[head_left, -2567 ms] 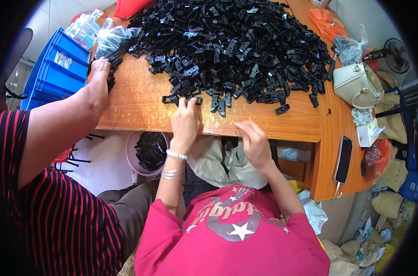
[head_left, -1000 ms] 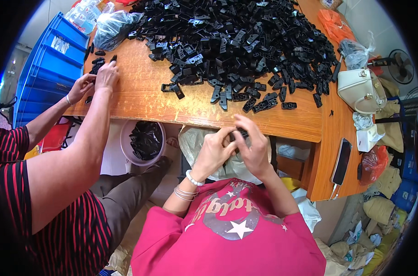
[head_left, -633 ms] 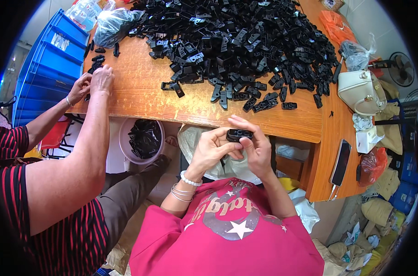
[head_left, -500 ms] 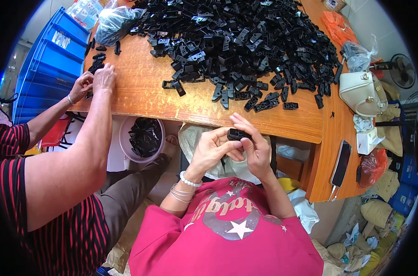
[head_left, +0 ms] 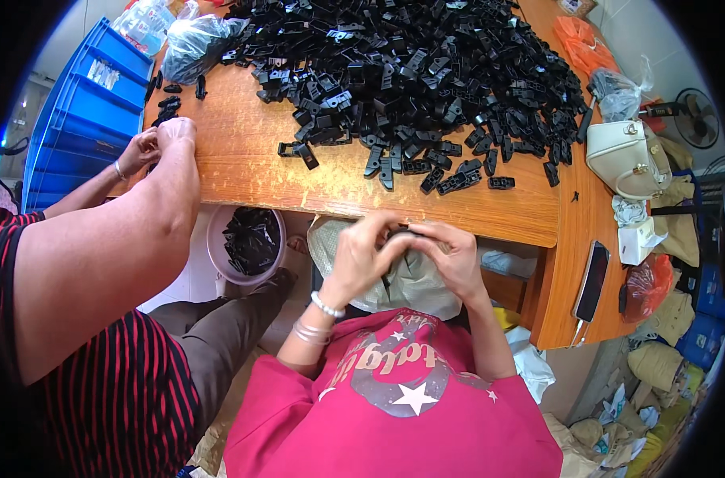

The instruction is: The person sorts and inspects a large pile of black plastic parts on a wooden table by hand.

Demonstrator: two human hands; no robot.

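Note:
My left hand (head_left: 361, 256) and my right hand (head_left: 451, 259) meet just off the table's front edge, fingers curled and thumbs together. Between them they grip a small black plastic part (head_left: 397, 233), mostly covered by the fingers and slightly blurred. A white bead bracelet and thin bangles circle my left wrist. On the table beyond lies a large heap of black plastic parts (head_left: 426, 72), with several loose ones along its near side. Below my hands, a pale woven sack (head_left: 330, 248) hangs at the table edge.
At left, a co-worker's hands (head_left: 171, 139) handle small black parts beside blue stacked bins (head_left: 99, 99). A pink tub (head_left: 219, 259) of black pieces stands under the table. A cream handbag (head_left: 617, 155) and a phone (head_left: 592, 280) on a cable lie at right.
My hands have turned inward and my fingers now cover most of the black part, which showed plainly before. The co-worker's near arm has shifted slightly.

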